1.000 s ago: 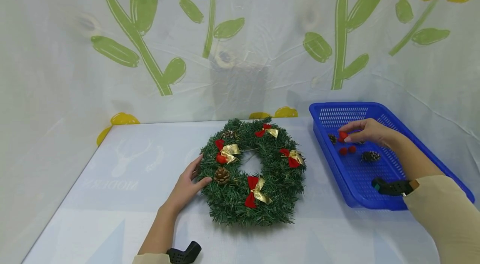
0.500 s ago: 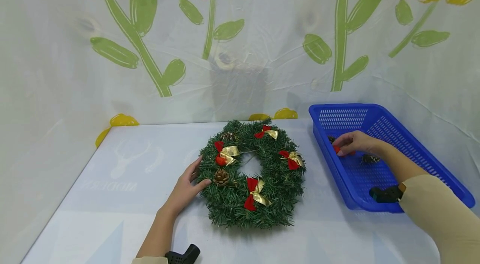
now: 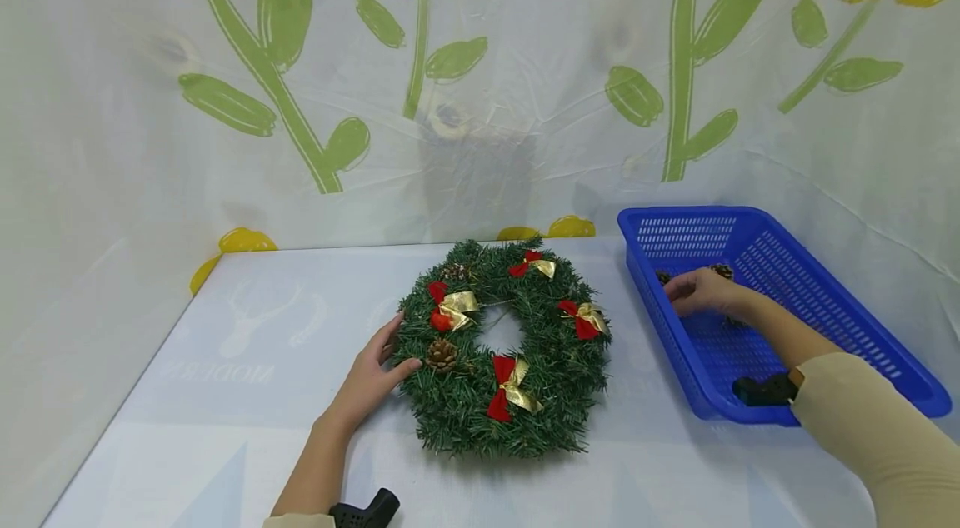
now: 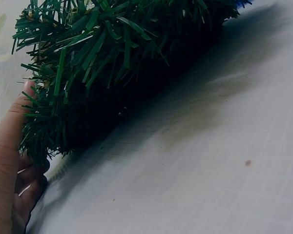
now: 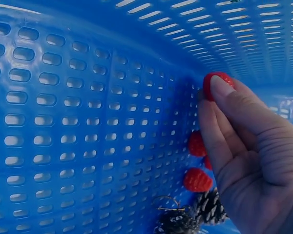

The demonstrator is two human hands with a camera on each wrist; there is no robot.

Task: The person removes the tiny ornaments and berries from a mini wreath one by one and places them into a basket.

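A green Christmas wreath (image 3: 468, 420) lies on the white table, dressed with red and gold bows (image 3: 510, 388), a pinecone (image 3: 442, 355) and a red fruit (image 3: 441, 320). My left hand (image 3: 369, 378) holds its left edge, thumb on the needles and fingers around the outer side. Inside the blue basket (image 3: 701, 395), my right hand (image 3: 708, 295) pinches a red strawberry ornament (image 5: 219, 84) between thumb and fingertips; in the head view the hand hides it. Below that hand, more red strawberries (image 5: 198, 180) and pinecones (image 5: 211, 208) lie on the basket floor.
The basket stands at the table's right, its raised walls around my right hand. Behind the table hangs a white curtain (image 3: 540, 78) with printed yellow flowers. A dark wrist camera (image 3: 765, 389) sits on the right forearm, close over the basket.
My right hand has moved down and slightly left into the basket, with the strawberry going out of sight in the head view. The left hand and wreath have stayed in place.
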